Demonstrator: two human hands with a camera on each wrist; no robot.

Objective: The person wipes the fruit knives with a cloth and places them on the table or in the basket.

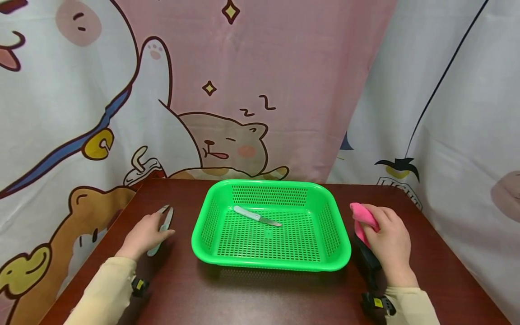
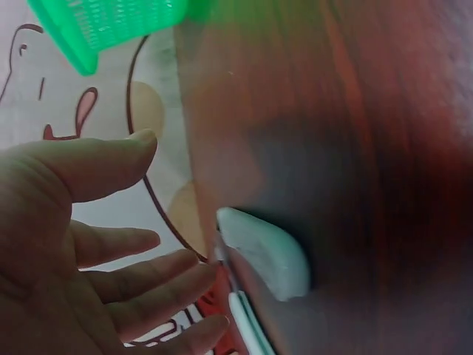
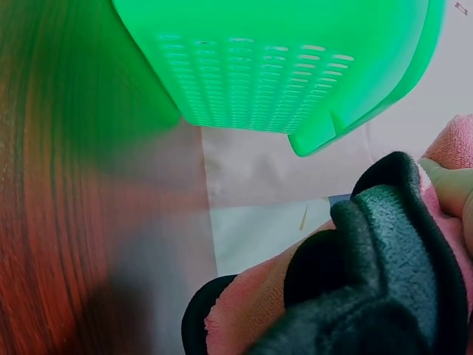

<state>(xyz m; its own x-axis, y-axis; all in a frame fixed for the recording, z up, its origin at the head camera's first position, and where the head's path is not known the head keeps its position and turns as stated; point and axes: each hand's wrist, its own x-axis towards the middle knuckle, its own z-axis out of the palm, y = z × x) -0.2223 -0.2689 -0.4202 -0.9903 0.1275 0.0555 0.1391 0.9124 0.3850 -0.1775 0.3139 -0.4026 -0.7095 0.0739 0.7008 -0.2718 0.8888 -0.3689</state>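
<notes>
My left hand (image 1: 143, 234) is at the left of the table, its fingers extended and thumb apart in the left wrist view. Beside it lie slim pale teal pieces (image 1: 168, 221), one like a knife handle (image 2: 251, 325) with a narrow metal part, the other a rounded teal piece (image 2: 267, 251). My right hand (image 1: 389, 239) grips a bunched pink and black cloth (image 1: 363, 214) right of the basket; its dark folds (image 3: 406, 244) fill the lower right wrist view. A small knife (image 1: 256, 216) with a pale handle lies in the green basket (image 1: 268, 264).
The green basket stands mid-table, between both hands, with perforated walls and floor. The dark red-brown table (image 1: 243, 302) ends at its back edge against a cartoon-printed curtain (image 1: 304, 90). Black wrist straps (image 1: 140, 286) sit at both cuffs.
</notes>
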